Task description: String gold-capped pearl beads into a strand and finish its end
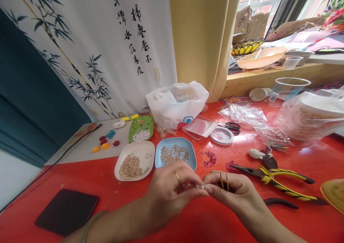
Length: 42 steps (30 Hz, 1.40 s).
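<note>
Right now both of my hands meet low over the glossy red table (134,200). My left hand (168,193), a gold ring on one finger, has its fingertips pinched together on a short row of tiny white pearl beads (200,186), which sits exactly between the two hands, just above the table. My right hand (233,193) pinches the other end of that row, and two thin gold-coloured pins (224,181) stand up between its closed fingers.

Near my left forearm lies a flat black rectangular pad (66,211). To the right of my right hand rest yellow-and-black striped pliers (279,180), jaws pointing left, with a dark handle of another tool just below them.

Just beyond my knuckles sit a white squarish dish of small gold beads (135,160) and, touching close beside it, a light blue dish of gold findings (175,154). Behind those is a green leaf-shaped tray of white pearls (141,128), then small coloured resin flowers (105,142) on a pale board.

Farther back stand a crumpled white plastic bag (177,101), a round clear lid (222,135), and black-handled scissors (231,127) amid clear wrappers. Against the wall hangs a white curtain painted with bamboo and calligraphy (102,46), and the windowsill holds a peach-coloured shallow bowl (262,57).
</note>
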{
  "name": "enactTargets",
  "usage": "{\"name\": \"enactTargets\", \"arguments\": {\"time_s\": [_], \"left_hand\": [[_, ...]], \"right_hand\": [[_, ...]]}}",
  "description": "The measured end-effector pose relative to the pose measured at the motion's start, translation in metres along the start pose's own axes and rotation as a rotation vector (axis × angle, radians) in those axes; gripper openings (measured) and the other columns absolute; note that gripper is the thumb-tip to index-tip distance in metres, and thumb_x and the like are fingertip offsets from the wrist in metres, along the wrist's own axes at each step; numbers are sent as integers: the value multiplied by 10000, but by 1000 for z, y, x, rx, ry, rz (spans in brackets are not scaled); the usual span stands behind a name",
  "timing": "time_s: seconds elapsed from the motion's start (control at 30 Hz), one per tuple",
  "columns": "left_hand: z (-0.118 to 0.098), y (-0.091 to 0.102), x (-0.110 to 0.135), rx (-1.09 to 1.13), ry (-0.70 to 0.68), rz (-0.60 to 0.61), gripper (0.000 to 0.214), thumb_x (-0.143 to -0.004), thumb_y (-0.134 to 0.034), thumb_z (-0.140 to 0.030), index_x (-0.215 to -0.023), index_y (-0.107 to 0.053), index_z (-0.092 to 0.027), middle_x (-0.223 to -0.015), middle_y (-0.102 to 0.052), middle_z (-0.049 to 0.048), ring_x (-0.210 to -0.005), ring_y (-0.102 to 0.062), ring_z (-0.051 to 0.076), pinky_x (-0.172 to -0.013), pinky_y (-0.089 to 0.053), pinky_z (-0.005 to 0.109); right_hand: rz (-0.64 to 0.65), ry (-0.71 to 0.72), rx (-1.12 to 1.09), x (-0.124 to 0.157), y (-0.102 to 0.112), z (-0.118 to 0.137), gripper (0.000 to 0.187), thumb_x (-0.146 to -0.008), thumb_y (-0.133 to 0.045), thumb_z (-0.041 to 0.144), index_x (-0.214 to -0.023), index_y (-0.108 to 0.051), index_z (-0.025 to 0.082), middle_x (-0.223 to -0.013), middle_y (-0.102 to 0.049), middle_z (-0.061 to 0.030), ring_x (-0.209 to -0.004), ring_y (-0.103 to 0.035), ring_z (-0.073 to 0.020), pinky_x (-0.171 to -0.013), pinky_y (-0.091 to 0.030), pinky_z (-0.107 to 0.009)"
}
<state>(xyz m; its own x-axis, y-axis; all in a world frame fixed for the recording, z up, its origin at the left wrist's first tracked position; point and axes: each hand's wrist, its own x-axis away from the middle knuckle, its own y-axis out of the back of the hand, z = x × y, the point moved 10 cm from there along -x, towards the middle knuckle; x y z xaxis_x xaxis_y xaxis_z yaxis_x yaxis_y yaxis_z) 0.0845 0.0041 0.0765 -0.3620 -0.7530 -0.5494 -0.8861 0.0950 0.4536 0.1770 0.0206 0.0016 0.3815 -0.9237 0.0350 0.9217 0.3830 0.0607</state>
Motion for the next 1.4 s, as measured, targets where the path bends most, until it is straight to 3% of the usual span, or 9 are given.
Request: {"name": "enactTargets", "arguments": {"time_s": [0.53,0.97,1.13,1.4], "left_hand": [[-2,2,-2,2,19,-4,90,-699,-628,-209,-685,-599,-125,-605,-568,17,-513,-471,69,-459,-415,173],[1,9,1,20,20,-116,136,-671,-656,-222,-644,-546,-147,-599,-531,-4,-531,-480,71,-464,-421,174],[-8,12,0,-21,-53,-157,133,-680,-650,-221,-638,-549,-145,-577,-546,-1,-508,-491,73,-452,-419,180],[-9,7,-3,-59,-44,-85,109,-697,-630,-237,-656,-591,-144,-584,-578,18,-519,-514,87,-465,-440,189]], "right_hand": [[-33,46,82,1,7,9,226,-721,-571,385,-618,-626,191,-562,-514,8,-530,-433,-112,-504,-366,-234],[-22,-165,-178,3,-5,-21,198,-660,-643,394,-639,-660,197,-539,-472,32,-508,-339,-79,-480,-288,-202],[-6,-205,-237,5,-10,-27,216,-671,-639,401,-662,-654,185,-544,-429,40,-498,-269,-70,-463,-231,-201],[3,-305,-357,3,-13,-36,328,-594,-658,480,-612,-569,164,-452,-278,81,-444,-147,-57,-421,-94,-218]]}}
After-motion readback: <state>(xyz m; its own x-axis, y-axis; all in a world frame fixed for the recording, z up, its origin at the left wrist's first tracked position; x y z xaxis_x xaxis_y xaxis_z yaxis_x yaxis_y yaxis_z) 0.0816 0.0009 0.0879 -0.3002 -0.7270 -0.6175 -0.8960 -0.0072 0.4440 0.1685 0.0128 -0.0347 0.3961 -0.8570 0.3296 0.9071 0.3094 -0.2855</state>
